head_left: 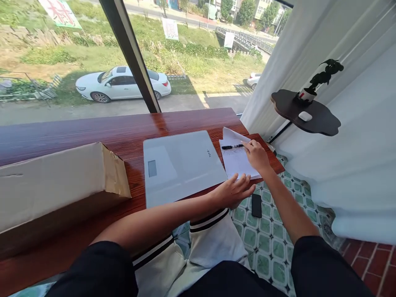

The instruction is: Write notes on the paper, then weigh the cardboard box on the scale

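A black pen (232,146) lies across a sheet of white paper (236,163) with lines of small handwriting near its top. The fingers of my right hand (256,156) are closed at the pen's right end. My left hand (235,190) reaches across to the paper's lower edge, its fingers stretched out and apart; whether they press on the sheet I cannot tell. Just left of the paper is a large flat white panel (182,169) with rounded corners, a small grey rectangle and dark lettering.
A cardboard box (52,181) takes up the left of the red-brown wooden table (133,150). On the tiled floor lies a black phone (256,205). A dark side table (321,117) holds a potted plant (307,95) and a small white case (305,116). White curtains (346,173) hang at the right.
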`<state>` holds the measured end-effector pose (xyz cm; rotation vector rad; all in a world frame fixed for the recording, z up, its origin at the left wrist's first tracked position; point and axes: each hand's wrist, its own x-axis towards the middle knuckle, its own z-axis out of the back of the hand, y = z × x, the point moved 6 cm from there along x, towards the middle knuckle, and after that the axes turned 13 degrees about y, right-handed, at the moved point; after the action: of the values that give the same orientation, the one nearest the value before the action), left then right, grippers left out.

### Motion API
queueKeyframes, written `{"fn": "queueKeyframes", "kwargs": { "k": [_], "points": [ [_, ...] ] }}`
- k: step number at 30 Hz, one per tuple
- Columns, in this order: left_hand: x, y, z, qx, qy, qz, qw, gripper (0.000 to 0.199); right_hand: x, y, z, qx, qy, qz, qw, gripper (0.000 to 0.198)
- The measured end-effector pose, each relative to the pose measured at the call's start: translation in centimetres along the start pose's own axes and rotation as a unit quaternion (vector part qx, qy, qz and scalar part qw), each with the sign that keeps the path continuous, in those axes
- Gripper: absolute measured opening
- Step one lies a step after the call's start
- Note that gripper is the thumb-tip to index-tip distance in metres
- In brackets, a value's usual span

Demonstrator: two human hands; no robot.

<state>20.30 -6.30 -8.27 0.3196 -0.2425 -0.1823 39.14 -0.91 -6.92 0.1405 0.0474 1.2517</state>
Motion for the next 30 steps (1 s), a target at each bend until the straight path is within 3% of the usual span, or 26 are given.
{"fn": "queueKeyframes", "kwargs": {
  "k": [6, 10, 15, 20, 23, 25, 28, 30],
  "points": [
    [0.0, -1.0, -0.9, -0.007, 0.03, 0.016, 0.999, 0.051, 1.8, 0.2, -1.2, -0.106, 0.062, -0.01, 0.992, 0.036],
    [0.3, -1.6, -1.8, -0.009, 0.037, 0.011, 0.999, 0.052, 2.4, 0.5, -1.2, -0.196, 0.052, 0.039, 0.978, 0.026],
    [0.7, -2.1, -2.4, -0.01, 0.031, 0.012, 0.999, 0.051, 3.1, 1.2, -1.1, -0.312, 0.072, 0.123, 0.939, 0.023],
    [0.8, -2.1, -2.3, -0.009, 0.024, 0.021, 0.999, 0.049, 2.9, 1.0, 1.3, -0.34, 0.004, 0.152, 0.928, 0.026],
    [0.8, -2.1, -2.2, -0.009, 0.018, 0.026, 0.999, 0.049, 2.2, 0.5, 3.1, -0.286, -0.073, 0.146, 0.944, 0.015],
    [0.8, -2.2, -2.2, -0.009, 0.014, 0.027, 0.999, 0.05, 1.9, -0.1, 3.8, -0.204, -0.126, 0.108, 0.965, 0.013],
    [0.8, -2.1, -2.1, -0.008, 0.013, 0.024, 1.0, 0.05, 1.7, -1.1, 3.2, 0.042, -0.162, 0.052, 0.985, 0.012],
    [0.8, -2.1, -2.0, -0.007, 0.014, 0.021, 1.0, 0.049, 2.0, -1.3, 1.2, 0.254, -0.111, 0.05, 0.959, 0.019]
  ]
}}
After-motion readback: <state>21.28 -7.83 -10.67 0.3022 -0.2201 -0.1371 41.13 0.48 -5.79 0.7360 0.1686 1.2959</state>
